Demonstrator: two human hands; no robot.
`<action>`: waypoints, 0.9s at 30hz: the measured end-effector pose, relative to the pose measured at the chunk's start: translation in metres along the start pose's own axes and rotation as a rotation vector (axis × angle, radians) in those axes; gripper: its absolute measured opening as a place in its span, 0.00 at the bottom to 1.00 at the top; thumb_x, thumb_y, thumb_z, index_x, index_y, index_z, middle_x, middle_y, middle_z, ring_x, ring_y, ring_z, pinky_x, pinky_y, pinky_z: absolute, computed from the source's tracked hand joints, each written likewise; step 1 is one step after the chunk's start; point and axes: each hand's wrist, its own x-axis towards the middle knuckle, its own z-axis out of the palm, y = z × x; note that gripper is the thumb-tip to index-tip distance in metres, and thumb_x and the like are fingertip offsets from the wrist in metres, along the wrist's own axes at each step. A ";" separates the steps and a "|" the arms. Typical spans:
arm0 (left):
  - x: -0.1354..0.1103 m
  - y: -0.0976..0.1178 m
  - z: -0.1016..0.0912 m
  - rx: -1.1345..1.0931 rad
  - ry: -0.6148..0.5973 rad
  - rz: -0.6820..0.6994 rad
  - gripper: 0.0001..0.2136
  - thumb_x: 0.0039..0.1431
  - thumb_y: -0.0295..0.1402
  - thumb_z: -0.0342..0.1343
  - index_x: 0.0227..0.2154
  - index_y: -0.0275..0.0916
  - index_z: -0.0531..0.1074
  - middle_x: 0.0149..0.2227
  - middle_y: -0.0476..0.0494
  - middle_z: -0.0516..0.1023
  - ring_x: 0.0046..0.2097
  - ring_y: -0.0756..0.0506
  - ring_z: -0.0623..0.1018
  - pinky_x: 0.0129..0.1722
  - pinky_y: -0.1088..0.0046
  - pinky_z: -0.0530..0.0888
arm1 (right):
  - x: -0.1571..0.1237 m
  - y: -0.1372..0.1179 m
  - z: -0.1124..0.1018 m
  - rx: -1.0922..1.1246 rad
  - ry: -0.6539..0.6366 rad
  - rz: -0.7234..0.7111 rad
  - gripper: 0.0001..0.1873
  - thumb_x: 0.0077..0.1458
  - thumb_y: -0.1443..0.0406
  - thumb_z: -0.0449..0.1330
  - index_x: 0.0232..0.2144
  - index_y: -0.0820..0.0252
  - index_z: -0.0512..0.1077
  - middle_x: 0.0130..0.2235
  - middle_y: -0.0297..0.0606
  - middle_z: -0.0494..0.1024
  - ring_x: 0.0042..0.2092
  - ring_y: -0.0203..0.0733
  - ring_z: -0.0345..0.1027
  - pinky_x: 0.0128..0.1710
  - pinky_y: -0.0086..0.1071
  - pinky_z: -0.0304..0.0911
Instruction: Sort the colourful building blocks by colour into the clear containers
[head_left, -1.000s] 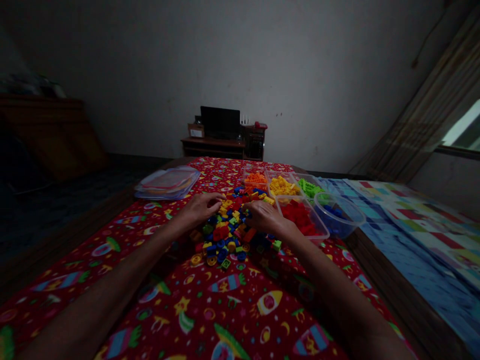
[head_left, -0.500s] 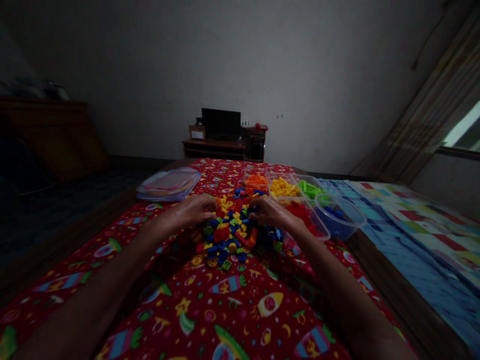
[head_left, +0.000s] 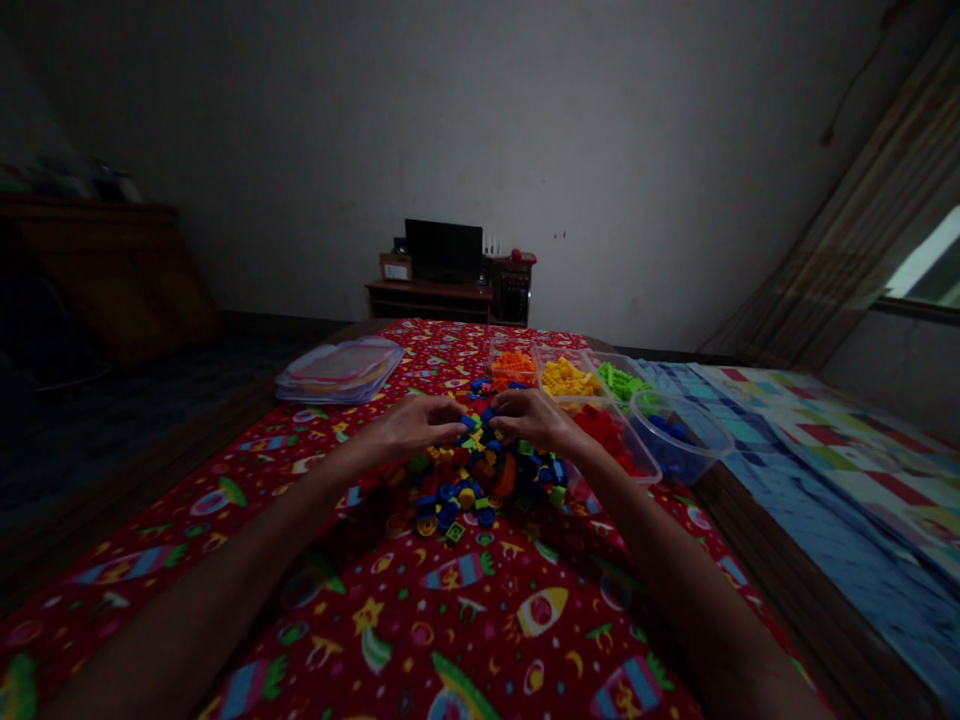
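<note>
While bench (head_left: 420, 600) carries tubs (head_left: 694, 455) and loose bricks (head_left: 499, 470), picking seems in hand

Tubs by right edge; loose bricks inward. Left hand (head_left: 424, 420): fingers pinch blue brick (head_left: 468, 423). Right hand (head_left: 532, 418): fingers curled, gap hidden, can't tell. Next probably needs clean lift.

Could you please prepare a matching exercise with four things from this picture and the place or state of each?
Column one:
1. Round tub
2. Mixed brick pile
3. Stack of lids
4. Monitor

Column two:
A. On the desk at the far wall
B. At the fingertips of the left hand and right hand
C. On the tablecloth, to the left
D. Holds blue bricks

Pairs: 1-D, 2-B, 3-C, 4-A
</note>
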 end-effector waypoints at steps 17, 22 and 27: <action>0.004 -0.002 0.017 0.134 0.176 -0.020 0.13 0.47 0.44 0.53 0.20 0.38 0.69 0.19 0.52 0.70 0.23 0.50 0.69 0.22 0.77 0.64 | 0.007 -0.001 0.005 0.360 0.120 0.192 0.11 0.43 0.66 0.65 0.31 0.62 0.69 0.23 0.28 0.71 0.22 0.31 0.66 0.20 0.24 0.66; 0.004 -0.001 0.022 -0.147 0.052 -0.046 0.16 0.49 0.48 0.53 0.24 0.38 0.67 0.18 0.54 0.70 0.22 0.50 0.71 0.23 0.76 0.67 | 0.005 0.001 0.009 0.264 0.007 0.139 0.10 0.47 0.65 0.61 0.35 0.62 0.69 0.22 0.27 0.70 0.23 0.31 0.65 0.23 0.25 0.65; 0.007 -0.004 0.034 -0.512 -0.024 -0.157 0.19 0.44 0.44 0.61 0.35 0.40 0.63 0.20 0.56 0.72 0.24 0.47 0.76 0.27 0.70 0.74 | -0.002 -0.009 0.012 -0.105 -0.032 -0.023 0.12 0.49 0.66 0.59 0.39 0.63 0.71 0.27 0.31 0.73 0.29 0.33 0.66 0.27 0.24 0.59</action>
